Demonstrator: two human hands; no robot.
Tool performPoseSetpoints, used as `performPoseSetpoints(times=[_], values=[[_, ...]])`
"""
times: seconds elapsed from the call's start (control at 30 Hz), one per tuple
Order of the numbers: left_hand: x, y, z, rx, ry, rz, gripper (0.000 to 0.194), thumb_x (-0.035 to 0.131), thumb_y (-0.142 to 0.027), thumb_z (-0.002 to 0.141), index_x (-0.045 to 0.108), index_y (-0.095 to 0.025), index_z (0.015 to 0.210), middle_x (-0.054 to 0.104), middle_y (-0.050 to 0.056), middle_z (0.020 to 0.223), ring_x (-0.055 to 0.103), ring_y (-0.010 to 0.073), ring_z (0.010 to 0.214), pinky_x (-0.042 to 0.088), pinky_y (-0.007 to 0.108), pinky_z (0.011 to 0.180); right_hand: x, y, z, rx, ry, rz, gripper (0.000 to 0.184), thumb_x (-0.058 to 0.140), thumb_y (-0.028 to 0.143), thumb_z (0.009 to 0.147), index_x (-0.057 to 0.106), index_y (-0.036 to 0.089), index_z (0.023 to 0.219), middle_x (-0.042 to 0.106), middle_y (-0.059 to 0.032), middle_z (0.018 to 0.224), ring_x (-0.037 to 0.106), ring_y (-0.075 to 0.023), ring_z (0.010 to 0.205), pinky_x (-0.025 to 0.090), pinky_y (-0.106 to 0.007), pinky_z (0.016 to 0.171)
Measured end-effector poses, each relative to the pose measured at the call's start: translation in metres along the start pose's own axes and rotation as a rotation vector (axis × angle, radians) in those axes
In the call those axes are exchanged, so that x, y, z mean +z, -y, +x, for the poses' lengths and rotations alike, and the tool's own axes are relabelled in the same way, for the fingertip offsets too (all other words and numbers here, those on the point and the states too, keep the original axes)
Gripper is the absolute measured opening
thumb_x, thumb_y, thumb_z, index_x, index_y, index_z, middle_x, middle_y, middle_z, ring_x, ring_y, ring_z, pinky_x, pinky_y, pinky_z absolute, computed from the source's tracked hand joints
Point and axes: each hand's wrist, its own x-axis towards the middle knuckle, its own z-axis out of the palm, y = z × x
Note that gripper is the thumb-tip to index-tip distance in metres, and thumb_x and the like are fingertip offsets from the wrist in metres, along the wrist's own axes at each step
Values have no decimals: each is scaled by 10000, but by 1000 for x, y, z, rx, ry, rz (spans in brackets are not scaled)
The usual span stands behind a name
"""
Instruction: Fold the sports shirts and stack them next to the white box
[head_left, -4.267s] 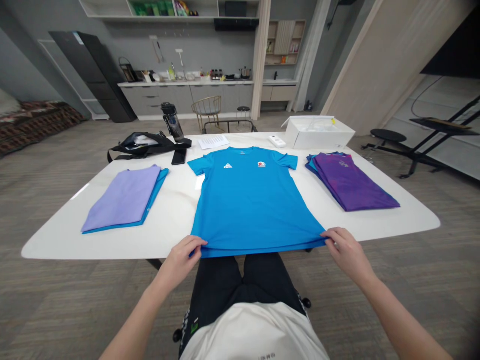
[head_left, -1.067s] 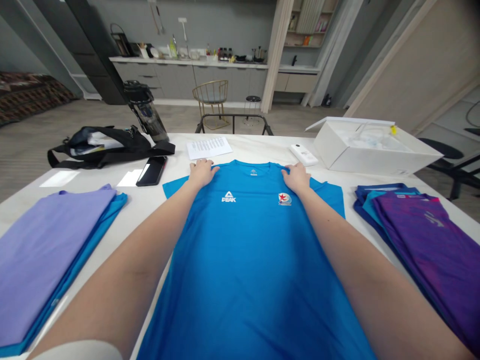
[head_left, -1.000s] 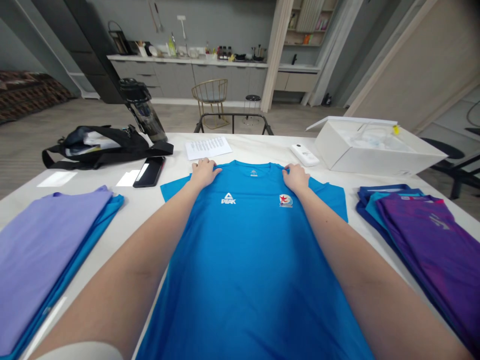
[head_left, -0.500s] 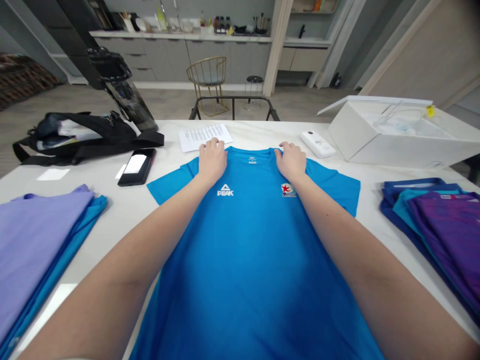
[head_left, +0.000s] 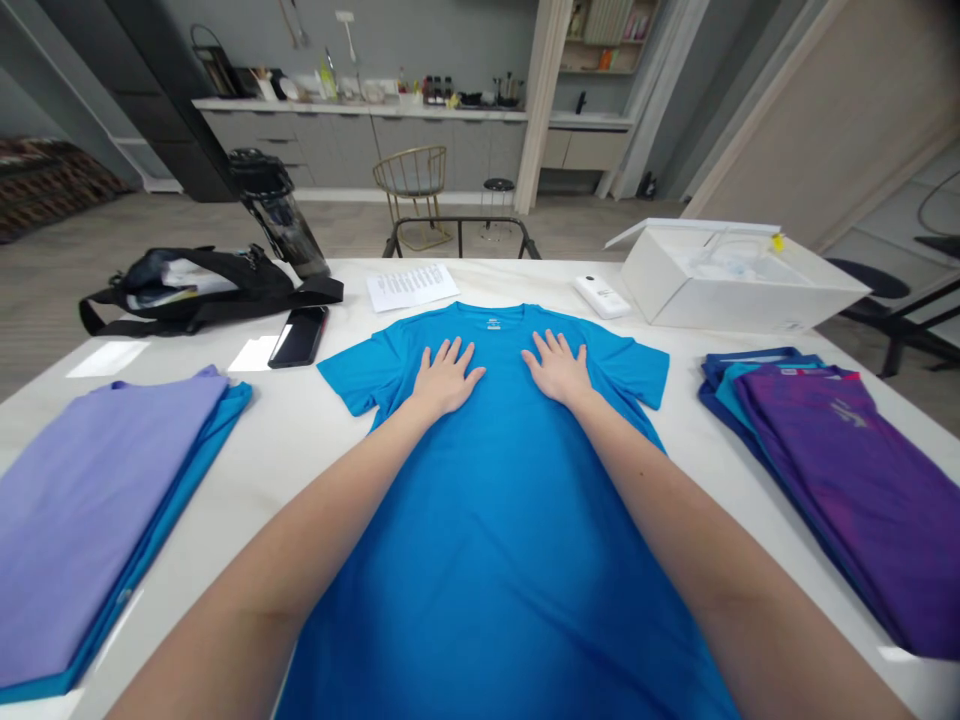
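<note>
A blue T-shirt (head_left: 495,480) lies spread face up before me, its collar at the far side and its sleeves out to both sides. My left hand (head_left: 444,380) rests flat on the upper left chest of the shirt, fingers spread. On the upper right chest my right hand (head_left: 559,368) lies flat too, its fingers apart. Both palms cover the chest prints. The lower hem is out of view, and faint creases run across the lower front.
Folded lilac and blue shirts (head_left: 112,480) lie left, folded purple and blue shirts (head_left: 840,470) right. Along the back are a black bag (head_left: 202,290), a bottle (head_left: 289,225), a phone (head_left: 298,337), a printed sheet (head_left: 412,287), a white device (head_left: 602,297) and an open white box (head_left: 720,290).
Both hands have let go of the collar's shoulder edges and slid down toward me onto the chest, fingers now spread flat. My view has tilted up slightly.
</note>
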Motion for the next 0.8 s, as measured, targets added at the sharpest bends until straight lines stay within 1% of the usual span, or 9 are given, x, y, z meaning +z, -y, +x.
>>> performPoseSetpoints(times=[0.13,0.2,0.33,0.47,0.57,0.67,0.73,0.8], values=[[5,-22,-39,75,-24,20,718,207,-649,1028,289,-277,1636,220,62,1713,170,298,1591,102,590,1280,4,25,-53,-187,-7,-22,659,179,621,1055,327,322,1623,246,-44,1706,195,-303,1574,102,-688,1226],[8,-31,-65,125,-31,25,703,223,-641,1032,294,-284,1634,220,56,1712,170,289,1592,93,582,1284,5,31,-82,-221,-5,-30,645,195,617,1057,330,335,1621,262,-36,1700,207,-294,1572,97,-679,1231],[8,-41,-124,181,-21,28,694,247,-642,1033,308,-290,1628,223,52,1710,178,282,1590,112,583,1283,0,25,-140,-202,20,-34,662,227,645,1044,297,347,1631,231,-30,1707,186,-307,1578,109,-683,1229],[4,-47,-184,234,-29,37,677,264,-637,1035,327,-300,1619,256,46,1702,199,280,1585,138,577,1283,-8,20,-201,-222,23,-34,686,245,675,1031,287,349,1633,236,-32,1706,186,-314,1577,100,-678,1234],[4,-53,-227,270,-45,43,666,289,-621,1040,318,-298,1622,263,53,1700,217,285,1580,157,581,1280,-12,24,-248,-258,17,-32,681,286,670,1029,286,356,1632,233,-28,1706,181,-315,1578,88,-678,1236],[4,-62,-270,307,-54,28,639,322,-596,1044,313,-322,1621,269,50,1698,228,284,1577,181,581,1278,-17,29,-292,-308,33,-16,676,314,661,1028,249,377,1638,180,-25,1717,147,-330,1584,93,-708,1222],[3,-69,-298,327,-46,8,631,331,-588,1045,308,-335,1622,270,52,1698,231,284,1576,183,585,1278,-21,32,-320,-345,63,1,674,326,660,1026,246,386,1636,171,-29,1718,145,-344,1583,95,-730,1210],[1,-75,-326,340,-26,-11,629,332,-589,1043,299,-348,1623,266,53,1699,233,291,1576,181,604,1273,-26,32,-345,-374,104,15,660,336,658,1025,283,389,1626,195,-39,1713,159,-359,1577,92,-744,1203]])
